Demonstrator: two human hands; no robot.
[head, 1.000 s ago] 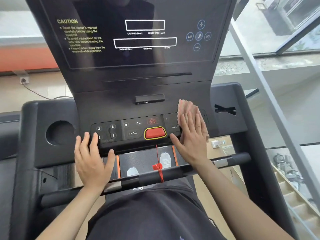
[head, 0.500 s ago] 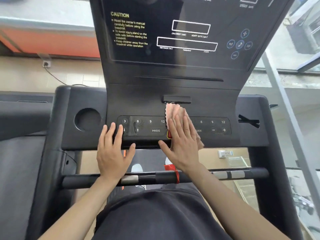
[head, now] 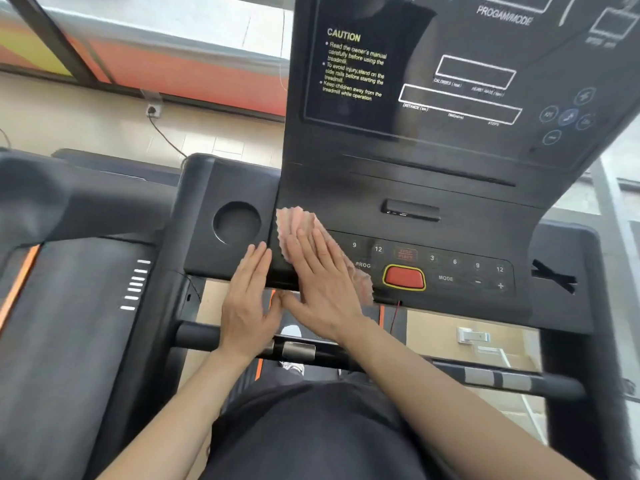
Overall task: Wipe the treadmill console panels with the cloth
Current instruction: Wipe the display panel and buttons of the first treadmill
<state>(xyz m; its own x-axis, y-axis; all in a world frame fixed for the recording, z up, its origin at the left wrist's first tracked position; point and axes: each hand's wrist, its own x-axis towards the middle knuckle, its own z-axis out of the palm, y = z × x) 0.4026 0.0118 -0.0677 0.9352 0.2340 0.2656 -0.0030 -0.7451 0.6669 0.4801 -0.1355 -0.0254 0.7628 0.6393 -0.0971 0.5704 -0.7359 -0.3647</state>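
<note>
At the left end of the button panel [head: 453, 271], your right hand [head: 322, 285] presses the one pink cloth [head: 296, 230] flat with straight fingers; the cloth runs lengthwise from upper left to lower right. Your left hand [head: 247, 299] rests open just beside it, holding nothing.

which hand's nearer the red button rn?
Right. The right hand lies flat on the cloth just left of the red button; the left hand is farther left, on the console edge.
</note>
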